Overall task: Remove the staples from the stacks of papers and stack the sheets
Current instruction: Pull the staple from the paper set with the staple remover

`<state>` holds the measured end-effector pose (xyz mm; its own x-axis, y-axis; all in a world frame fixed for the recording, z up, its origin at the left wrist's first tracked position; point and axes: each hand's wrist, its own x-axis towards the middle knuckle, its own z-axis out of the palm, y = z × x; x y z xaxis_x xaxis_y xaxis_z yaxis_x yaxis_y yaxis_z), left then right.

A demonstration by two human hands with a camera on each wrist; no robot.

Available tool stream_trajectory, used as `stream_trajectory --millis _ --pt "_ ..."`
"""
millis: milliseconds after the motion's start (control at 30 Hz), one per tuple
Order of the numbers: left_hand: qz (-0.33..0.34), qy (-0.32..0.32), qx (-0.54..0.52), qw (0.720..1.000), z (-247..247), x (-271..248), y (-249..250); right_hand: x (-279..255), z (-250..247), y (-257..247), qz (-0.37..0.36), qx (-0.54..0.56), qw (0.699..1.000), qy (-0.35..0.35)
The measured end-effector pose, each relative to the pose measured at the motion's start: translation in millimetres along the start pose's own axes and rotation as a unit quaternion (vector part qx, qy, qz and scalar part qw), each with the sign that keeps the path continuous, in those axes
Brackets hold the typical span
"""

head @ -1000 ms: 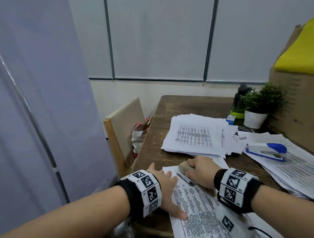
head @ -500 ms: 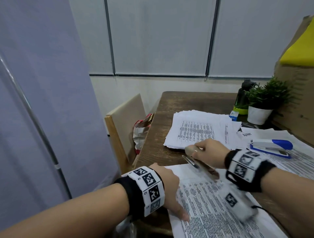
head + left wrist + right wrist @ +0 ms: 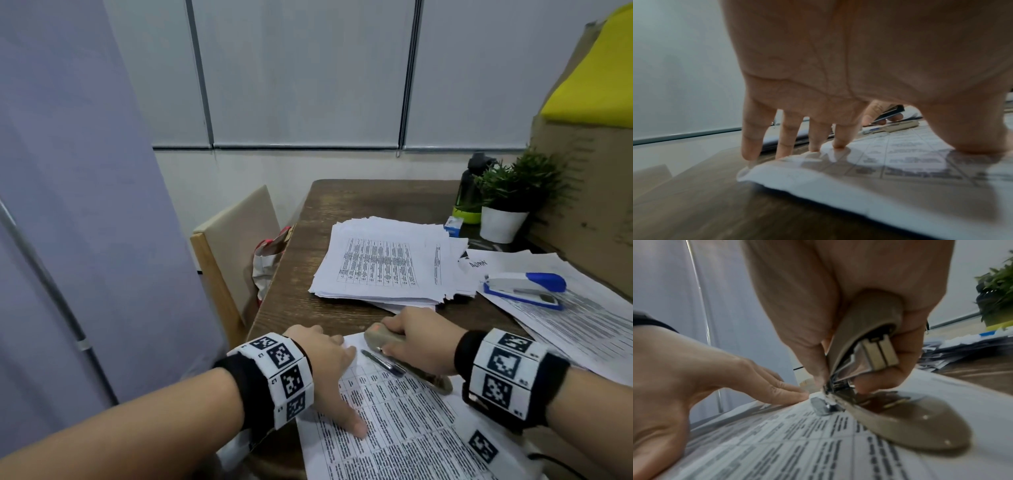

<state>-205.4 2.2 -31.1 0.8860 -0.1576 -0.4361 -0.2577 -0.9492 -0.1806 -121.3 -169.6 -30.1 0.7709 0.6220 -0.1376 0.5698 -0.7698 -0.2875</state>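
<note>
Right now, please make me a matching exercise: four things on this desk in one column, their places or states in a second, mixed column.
1. left hand
2. right hand
3. blue stapler
4. potted plant

a. far right of the desk, beside a dark bottle
b. grips the beige stapler
c. lies on papers, untouched
d. fingers press the printed sheet flat

Pairs: 1-d, 2-b, 3-c, 4-a
</note>
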Motion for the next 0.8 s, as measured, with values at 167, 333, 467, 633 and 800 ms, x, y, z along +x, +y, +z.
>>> stream_trajectory --millis 167,333,467,633,800 --pt "0.003 -0.008 0.018 1.0 -2.3 -1.0 2.9 9.0 4.7 -13.3 0.029 0.045 0.999 0.011" --pt "0.003 -0.005 -0.002 1.0 -3.2 -0.8 3.0 34.0 2.7 -22.1 0.092 0.061 0.994 0.019" --pt "-0.01 -0.033 0.0 0.999 -6.8 -0.9 1.6 23.8 -11.9 -0.4 0.104 0.114 0.986 0.056" --pt "-0.045 0.024 -0.028 0.998 -11.9 8.9 5.6 -13.5 -31.5 28.4 0.066 0.046 0.997 0.003" --pt "0.043 -0.016 -0.054 0.997 -14.6 12.5 12.5 -16.9 -19.5 28.5 0.041 0.006 0.999 -0.004"
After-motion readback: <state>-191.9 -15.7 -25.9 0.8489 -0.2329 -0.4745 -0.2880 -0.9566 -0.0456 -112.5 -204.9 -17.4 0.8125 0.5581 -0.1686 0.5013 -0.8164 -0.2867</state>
